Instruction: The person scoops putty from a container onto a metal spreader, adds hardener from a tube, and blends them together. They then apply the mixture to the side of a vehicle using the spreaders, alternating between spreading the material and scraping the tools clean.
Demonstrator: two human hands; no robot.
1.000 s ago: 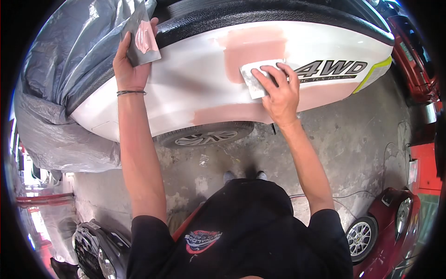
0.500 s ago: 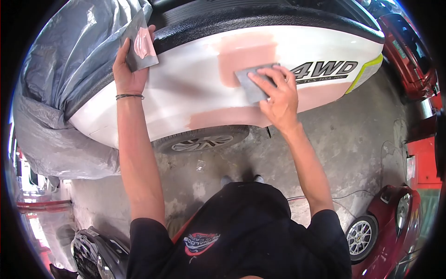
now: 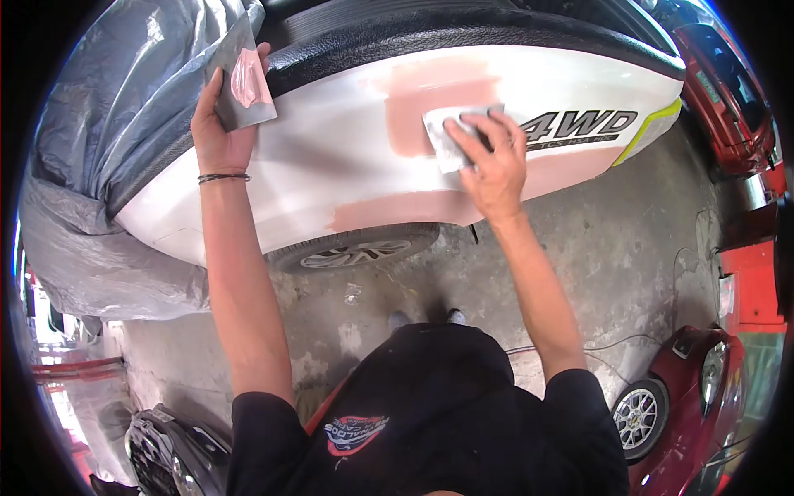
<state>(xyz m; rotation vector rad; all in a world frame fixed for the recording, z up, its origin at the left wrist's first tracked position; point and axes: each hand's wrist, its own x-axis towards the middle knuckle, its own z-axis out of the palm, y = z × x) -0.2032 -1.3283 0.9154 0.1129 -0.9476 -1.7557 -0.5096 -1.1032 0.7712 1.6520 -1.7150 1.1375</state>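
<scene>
My left hand (image 3: 225, 132) holds up a thin grey plate (image 3: 256, 114) with a mound of pink paste (image 3: 248, 80) on it. A flat metal spreader (image 3: 445, 149) is in my right hand (image 3: 495, 161), its fingers spread over the upper face. The spreader lies at the right edge of a pink patch (image 3: 405, 116) on the white vehicle panel (image 3: 306, 157), just left of the 4WD lettering (image 3: 583, 124). Along the panel's lower edge runs another pink area (image 3: 389, 208).
Grey plastic sheeting (image 3: 107, 140) drapes the vehicle at the left. Below the panel is a wheel (image 3: 356, 255). A dark red car (image 3: 686, 397) stands at the lower right, a black car part (image 3: 169, 450) at the lower left. Thin hoses cross the floor.
The spreader has tilted and now looks bright instead of grey, with my right hand slightly higher and to the left. My left hand and the plate have shifted slightly left.
</scene>
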